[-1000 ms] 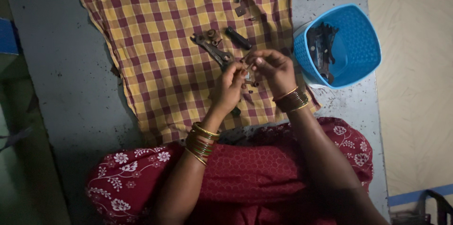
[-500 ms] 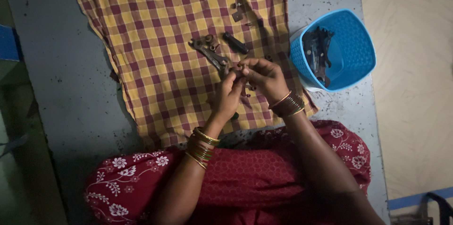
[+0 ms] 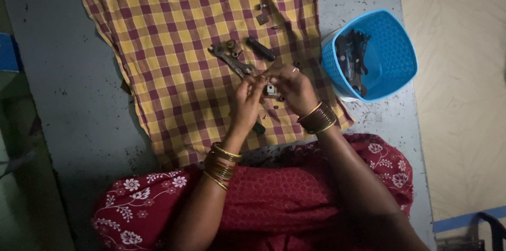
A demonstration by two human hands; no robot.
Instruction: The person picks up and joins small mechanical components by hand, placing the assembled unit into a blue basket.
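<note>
Checked cloth (image 3: 174, 45) covers my grey worktop (image 3: 79, 103). Left hand (image 3: 246, 104) and right hand (image 3: 293, 89) both pinch one small metal part (image 3: 271, 91). I'd keep it low over the cloth.

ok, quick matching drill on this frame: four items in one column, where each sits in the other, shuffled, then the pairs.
Items
1. blue basket
2. spanner
3. small metal part
4. checked cloth

Places
A. spread flat on the grey table
B. pinched between the left hand and the right hand
C. on the table by the cloth's right edge, dark metal pieces inside
D. lying on the cloth just beyond the hands

Pairs: 1-C, 2-D, 3-B, 4-A
</note>
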